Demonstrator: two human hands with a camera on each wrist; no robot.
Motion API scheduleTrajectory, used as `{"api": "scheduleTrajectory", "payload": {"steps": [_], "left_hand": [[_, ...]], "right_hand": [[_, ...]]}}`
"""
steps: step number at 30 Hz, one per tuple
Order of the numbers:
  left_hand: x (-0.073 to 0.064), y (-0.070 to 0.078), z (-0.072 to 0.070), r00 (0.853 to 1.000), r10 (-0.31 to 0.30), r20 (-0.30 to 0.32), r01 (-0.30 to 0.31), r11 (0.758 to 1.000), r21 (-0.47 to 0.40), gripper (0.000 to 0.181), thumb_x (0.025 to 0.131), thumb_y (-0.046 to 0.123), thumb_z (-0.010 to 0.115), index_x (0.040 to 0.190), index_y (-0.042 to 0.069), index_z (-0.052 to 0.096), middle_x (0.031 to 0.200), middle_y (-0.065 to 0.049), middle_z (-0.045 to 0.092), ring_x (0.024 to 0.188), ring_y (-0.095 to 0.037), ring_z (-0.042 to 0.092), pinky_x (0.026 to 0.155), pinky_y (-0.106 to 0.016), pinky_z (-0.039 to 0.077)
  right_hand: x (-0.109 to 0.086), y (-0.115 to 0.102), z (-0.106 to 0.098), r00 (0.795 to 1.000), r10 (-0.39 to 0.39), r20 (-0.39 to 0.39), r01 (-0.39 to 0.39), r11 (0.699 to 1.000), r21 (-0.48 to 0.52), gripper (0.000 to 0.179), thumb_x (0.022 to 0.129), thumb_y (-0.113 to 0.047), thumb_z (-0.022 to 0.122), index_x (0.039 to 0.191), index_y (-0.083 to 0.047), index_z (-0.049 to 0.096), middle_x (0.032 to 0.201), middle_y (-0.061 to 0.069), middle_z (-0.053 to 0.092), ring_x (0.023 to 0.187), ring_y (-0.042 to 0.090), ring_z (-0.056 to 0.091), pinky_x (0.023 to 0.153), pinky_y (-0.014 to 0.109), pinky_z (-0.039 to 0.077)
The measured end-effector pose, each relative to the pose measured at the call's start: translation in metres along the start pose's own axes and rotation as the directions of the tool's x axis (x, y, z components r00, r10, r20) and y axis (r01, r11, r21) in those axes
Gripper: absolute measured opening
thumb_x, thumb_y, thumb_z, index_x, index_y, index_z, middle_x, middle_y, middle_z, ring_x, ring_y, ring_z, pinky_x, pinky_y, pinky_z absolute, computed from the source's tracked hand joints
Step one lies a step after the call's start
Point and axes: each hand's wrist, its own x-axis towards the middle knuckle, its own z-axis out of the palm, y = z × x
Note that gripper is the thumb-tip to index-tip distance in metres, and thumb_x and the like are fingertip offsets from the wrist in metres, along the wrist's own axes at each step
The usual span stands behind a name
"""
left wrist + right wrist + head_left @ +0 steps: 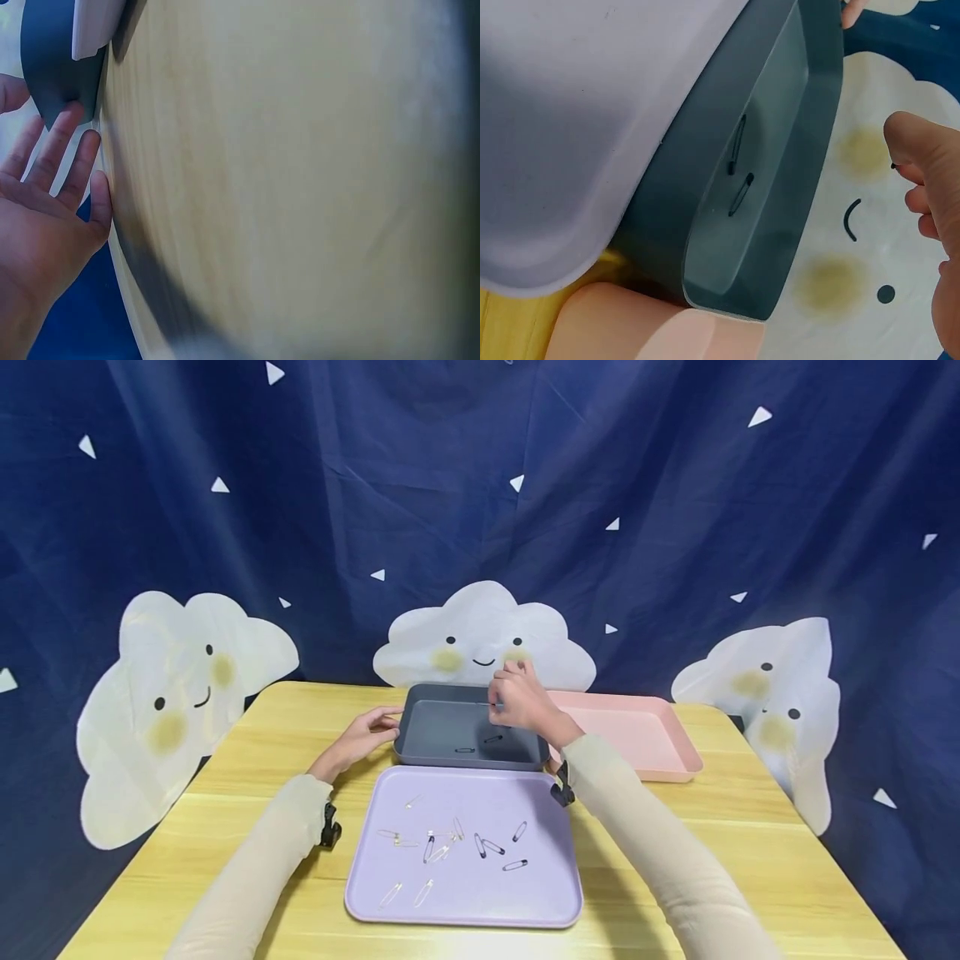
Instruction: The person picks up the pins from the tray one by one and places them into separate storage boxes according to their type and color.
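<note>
My right hand (522,699) is raised over the dark grey tray (420,739), thumb and fingers pinched together. A small black tip shows between them in the right wrist view; the rest of this safety pin is largely hidden. Two black safety pins lie on the grey tray's floor, one nearer the front (465,750) and one to its right (492,739). With fingers extended, my left hand (49,217) touches the left outer wall of that tray. On the lavender tray (525,897) lie several gold safety pins (423,893) and several black safety pins (515,865).
A pink tray (630,739) stands right of the grey one, on the wooden table (712,852). The lavender tray sits in front, close against the grey tray's near side. Behind the table hangs a dark blue curtain (450,485) with cloud prints.
</note>
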Motion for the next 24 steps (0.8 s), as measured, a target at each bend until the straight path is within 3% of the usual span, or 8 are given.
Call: {"api": "scheduleTrajectory", "payload": {"steps": [12, 17, 24], "left_hand": [[0.003, -0.005, 0.001, 1.0, -0.012, -0.005, 0.012, 1.0, 0.013, 0.051, 0.099, 0.005, 0.061, 0.147, -0.003, 0.048, 0.129, -0.03, 0.064, 0.123, -0.041, 0.058, 0.108, -0.046, 0.045], [0.003, -0.006, 0.001, 1.0, -0.024, 0.011, 0.024, 1.0, 0.02, 0.051, 0.1, 0.006, 0.059, 0.149, -0.001, 0.047, 0.131, -0.03, 0.063, 0.126, -0.042, 0.056, 0.11, -0.051, 0.043], [0.002, -0.007, 0.0, 1.0, -0.011, 0.006, 0.011, 1.0, 0.012, 0.051, 0.1, 0.006, 0.059, 0.149, -0.002, 0.046, 0.13, -0.031, 0.063, 0.126, -0.043, 0.056, 0.11, -0.054, 0.042]], "right_hand": [[0.007, -0.002, 0.017, 0.999, 0.011, 0.047, -0.01, 1.0, -0.022, 0.004, 0.074, -0.016, 0.074, 0.077, -0.015, 0.071, 0.082, -0.002, 0.064, 0.086, 0.022, 0.043, 0.093, 0.048, 0.031], [0.006, -0.004, 0.024, 0.996, 0.023, 0.088, -0.021, 1.0, -0.02, 0.004, 0.076, -0.017, 0.073, 0.08, -0.015, 0.072, 0.085, -0.002, 0.065, 0.087, 0.021, 0.042, 0.092, 0.046, 0.029], [0.007, -0.006, 0.033, 0.996, 0.018, 0.086, -0.017, 1.0, -0.018, 0.004, 0.075, -0.017, 0.072, 0.078, -0.014, 0.073, 0.086, -0.002, 0.066, 0.086, 0.021, 0.043, 0.09, 0.046, 0.029]]}}
